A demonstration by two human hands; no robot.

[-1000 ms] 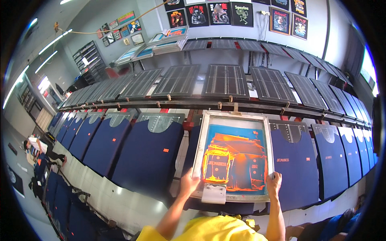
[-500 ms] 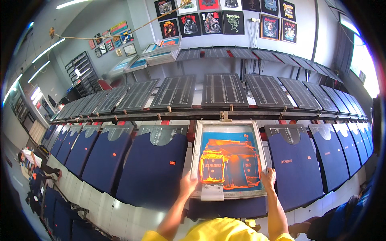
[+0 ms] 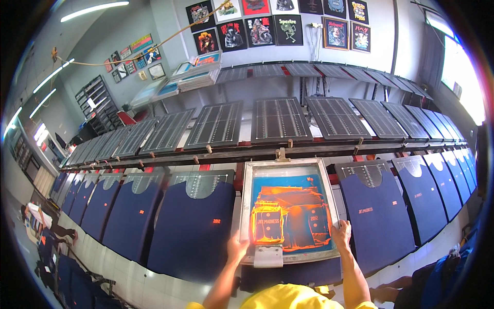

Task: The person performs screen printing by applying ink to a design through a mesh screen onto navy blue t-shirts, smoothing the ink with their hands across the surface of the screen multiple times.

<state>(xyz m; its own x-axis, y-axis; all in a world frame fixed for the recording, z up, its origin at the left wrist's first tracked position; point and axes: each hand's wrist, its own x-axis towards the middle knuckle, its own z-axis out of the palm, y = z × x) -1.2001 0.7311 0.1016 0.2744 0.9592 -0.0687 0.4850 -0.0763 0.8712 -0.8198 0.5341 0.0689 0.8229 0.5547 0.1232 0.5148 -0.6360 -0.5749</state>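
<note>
Head view: hands grip a frame containing orange ink.

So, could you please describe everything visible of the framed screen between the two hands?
The framed screen is rectangular, with a worn, pale grey rim, perhaps metal. Its blue sheet is smeared with orange ink around dark, lettered patches. The left hand and right hand hold its sides near the lower corners. A pale, flat tool overlaps its near edge at left; a bracket stands at the far edge. Dark blue cloth shows below.
</note>
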